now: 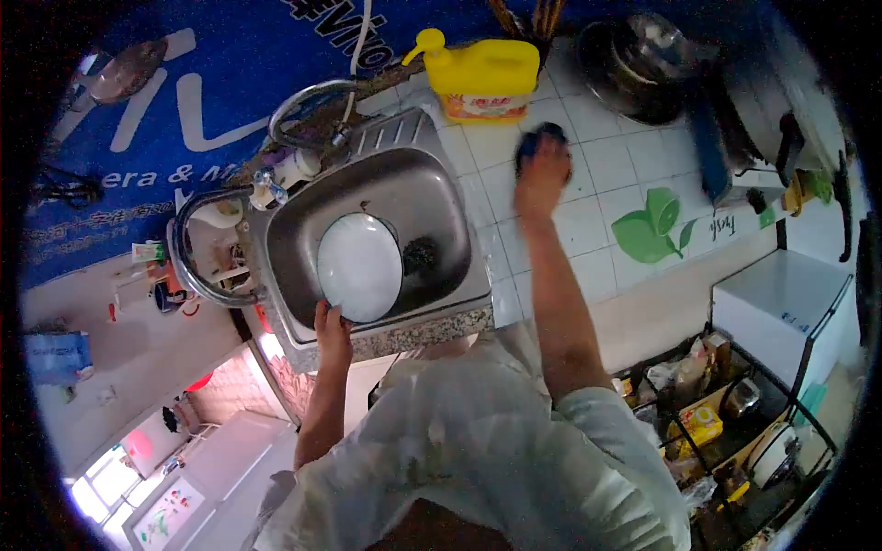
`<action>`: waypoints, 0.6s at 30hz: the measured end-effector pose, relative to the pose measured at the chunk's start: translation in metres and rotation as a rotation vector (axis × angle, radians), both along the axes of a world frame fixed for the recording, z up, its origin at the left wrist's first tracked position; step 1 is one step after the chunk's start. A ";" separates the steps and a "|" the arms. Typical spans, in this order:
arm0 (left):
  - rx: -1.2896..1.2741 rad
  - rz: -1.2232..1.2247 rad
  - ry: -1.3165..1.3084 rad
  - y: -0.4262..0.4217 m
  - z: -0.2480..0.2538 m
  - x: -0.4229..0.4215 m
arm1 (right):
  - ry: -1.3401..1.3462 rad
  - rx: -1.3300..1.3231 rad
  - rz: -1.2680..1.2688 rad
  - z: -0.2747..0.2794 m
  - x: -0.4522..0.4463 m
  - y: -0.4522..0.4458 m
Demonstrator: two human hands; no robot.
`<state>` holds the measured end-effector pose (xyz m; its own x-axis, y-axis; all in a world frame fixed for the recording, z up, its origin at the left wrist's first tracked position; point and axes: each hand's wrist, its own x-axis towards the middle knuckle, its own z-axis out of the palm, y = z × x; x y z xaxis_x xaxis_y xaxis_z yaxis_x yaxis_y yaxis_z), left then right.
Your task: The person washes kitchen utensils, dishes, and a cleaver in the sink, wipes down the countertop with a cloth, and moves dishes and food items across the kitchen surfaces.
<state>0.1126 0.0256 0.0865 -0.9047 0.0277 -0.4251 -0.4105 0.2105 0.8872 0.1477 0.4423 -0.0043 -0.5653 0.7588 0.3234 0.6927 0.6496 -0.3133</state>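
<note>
My left hand point(333, 329) grips the near rim of a white oval plate point(360, 266), which is tilted inside the steel sink point(432, 197). A dark clump point(421, 254) lies in the basin just right of the plate, perhaps at the drain. Out to the right, my right hand point(544, 174) is closed over a dark blue, soft-looking wad point(531, 147) against the white tiled counter point(588, 216). Blur hides whether this wad is a cloth or a sponge. The yellow jug point(487, 78) with a pump top stands just beyond that hand.
A curved faucet point(308, 96) rises behind the sink, and a thick metal pipe point(188, 266) bends around its left side. Dark pans point(634, 69) sit at the counter's back right. Below right, a rack point(726, 404) holds bags and packages beside a white cabinet point(781, 294).
</note>
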 end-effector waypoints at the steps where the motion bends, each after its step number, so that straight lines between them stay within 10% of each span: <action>1: 0.008 -0.006 0.001 0.002 0.004 -0.001 | 0.024 -0.056 0.044 0.011 -0.015 -0.016; 3: 0.063 0.048 -0.075 0.017 0.022 -0.004 | 0.103 -0.392 0.190 0.029 -0.032 -0.047; 8: 0.134 0.133 -0.155 0.038 0.034 -0.006 | 0.254 -0.273 0.664 0.030 0.009 -0.081; 10: 0.177 0.061 -0.160 0.028 0.020 -0.010 | 0.246 -0.677 0.616 0.060 0.033 -0.063; 18: 0.126 -0.005 -0.196 0.030 0.026 0.000 | 0.212 -0.206 0.516 0.027 -0.046 -0.039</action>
